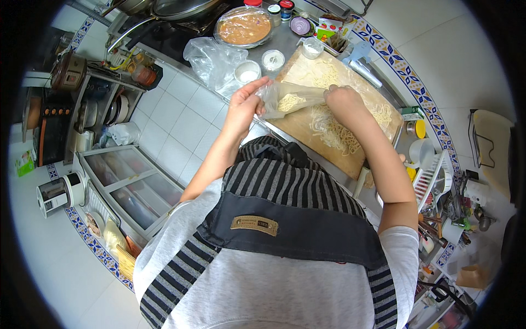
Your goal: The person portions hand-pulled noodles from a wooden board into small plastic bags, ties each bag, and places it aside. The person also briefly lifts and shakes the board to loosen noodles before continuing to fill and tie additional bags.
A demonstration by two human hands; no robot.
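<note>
A clear plastic bag (312, 95) is stretched between my two hands, with a clump of pale noodles (289, 102) inside it. My left hand (246, 107) is closed on the bag's left end, pinching the film. At its other end, my right hand (345, 105) is curled in a fist round the gathered plastic. Beneath the bag lies a floured wooden board (307, 131). Loose noodles (334, 134) are spread over the board, partly hidden by my right hand and forearm. A small bowl of white powder (247, 73) stands beyond my left hand.
Another crumpled plastic bag (208, 60) lies left of the white bowl. Behind it is a film-covered bowl of orange-brown food (244, 27). A small clear cup (312, 48) sits on the board's far edge, near a cleaver (364, 71). A dish rack (430, 178) stands at the right.
</note>
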